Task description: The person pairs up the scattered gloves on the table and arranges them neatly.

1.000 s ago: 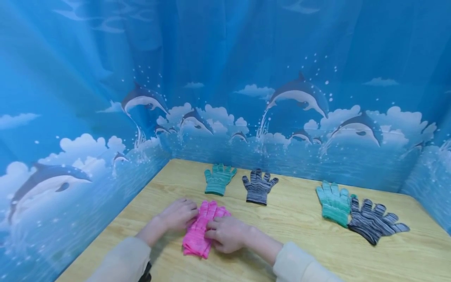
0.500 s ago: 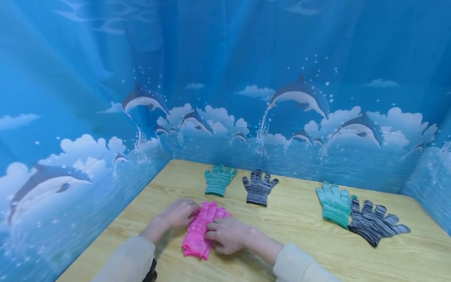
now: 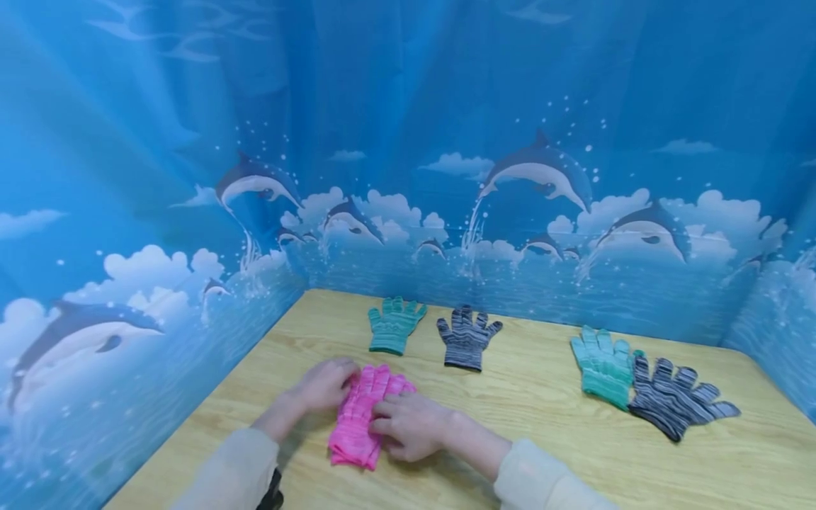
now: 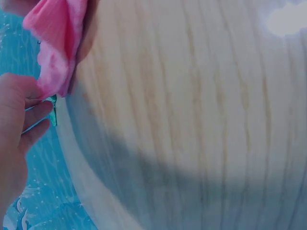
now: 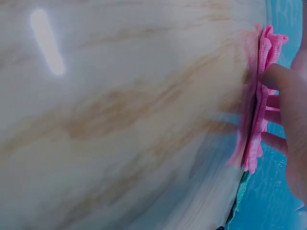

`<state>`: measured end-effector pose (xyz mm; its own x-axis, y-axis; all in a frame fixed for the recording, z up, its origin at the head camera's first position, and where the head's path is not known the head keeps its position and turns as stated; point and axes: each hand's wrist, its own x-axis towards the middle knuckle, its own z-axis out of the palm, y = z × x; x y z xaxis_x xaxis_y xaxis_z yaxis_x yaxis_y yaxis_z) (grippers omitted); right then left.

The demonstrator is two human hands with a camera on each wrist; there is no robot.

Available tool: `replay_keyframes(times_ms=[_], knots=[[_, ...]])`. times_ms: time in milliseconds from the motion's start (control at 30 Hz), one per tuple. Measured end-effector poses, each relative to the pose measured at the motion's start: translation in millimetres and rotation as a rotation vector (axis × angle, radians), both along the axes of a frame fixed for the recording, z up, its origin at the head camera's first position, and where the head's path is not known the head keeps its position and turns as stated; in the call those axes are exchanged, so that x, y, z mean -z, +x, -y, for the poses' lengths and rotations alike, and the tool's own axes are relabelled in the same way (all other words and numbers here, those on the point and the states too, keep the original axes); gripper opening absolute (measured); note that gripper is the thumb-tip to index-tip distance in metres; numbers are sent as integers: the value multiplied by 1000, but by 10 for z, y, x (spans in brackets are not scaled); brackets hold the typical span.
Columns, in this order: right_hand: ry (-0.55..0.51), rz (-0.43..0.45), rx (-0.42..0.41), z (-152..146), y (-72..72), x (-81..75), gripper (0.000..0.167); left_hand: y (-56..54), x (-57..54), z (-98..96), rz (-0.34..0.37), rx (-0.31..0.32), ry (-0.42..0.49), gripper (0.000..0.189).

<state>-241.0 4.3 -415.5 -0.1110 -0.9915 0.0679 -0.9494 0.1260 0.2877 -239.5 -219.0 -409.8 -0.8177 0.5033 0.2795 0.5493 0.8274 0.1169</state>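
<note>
A pair of pink knit gloves (image 3: 358,423), one laid over the other, lies on the table in front of me with the fingers pointing away. At its upper left edge is my left hand (image 3: 326,386); in the left wrist view thumb and index finger pinch the pink fabric (image 4: 56,67), which is lifted into a fold there. My right hand (image 3: 411,426) is on the right side of the gloves with fingers bent. The right wrist view shows its thumb (image 5: 274,76) and fingertips holding the pink edge. The right hand covers part of the gloves.
Along the back of the wooden table (image 3: 510,453) lie a green glove (image 3: 394,327) and a grey striped glove (image 3: 468,341). Farther right, another green glove (image 3: 602,368) meets another grey striped glove (image 3: 678,398). A blue dolphin-print curtain (image 3: 408,142) encloses the table.
My left hand shifts slightly at the glove's upper left edge, its wrist moving a little right. The right hand and the gloves stay nearly still.
</note>
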Motion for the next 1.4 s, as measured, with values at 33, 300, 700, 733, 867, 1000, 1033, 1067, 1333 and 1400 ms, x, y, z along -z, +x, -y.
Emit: replay_keyframes(times_ms=[33, 300, 700, 733, 867, 1000, 1033, 1067, 1333, 1400], knots=[[-6, -1, -4, -6, -5, 5, 37, 6, -13, 1, 22, -10, 21, 18], [23, 11, -16, -9, -7, -15, 43, 4, -55, -19, 170, -44, 1, 15], [52, 15, -14, 13, 3, -20, 45, -10, -80, -24, 234, -153, 13, 14], [54, 16, -13, 12, 0, -21, 45, -17, -73, -23, 232, -148, 12, 14], [54, 15, -14, 13, -4, -24, 45, -34, -42, -16, 199, -101, 14, 14], [58, 21, -9, 18, 5, -29, 45, -35, -30, -21, 183, -103, 44, 11], [59, 21, -8, 19, 7, -31, 45, -34, -28, -22, 176, -107, 43, 10], [60, 22, -6, 20, 10, -34, 45, -32, -26, -24, 164, -104, 35, 8], [61, 22, -10, 17, 7, -37, 45, -40, 15, -21, 100, -73, -41, 10], [53, 23, -11, 15, 5, -39, 44, -46, 10, -23, 115, -72, -36, 11]])
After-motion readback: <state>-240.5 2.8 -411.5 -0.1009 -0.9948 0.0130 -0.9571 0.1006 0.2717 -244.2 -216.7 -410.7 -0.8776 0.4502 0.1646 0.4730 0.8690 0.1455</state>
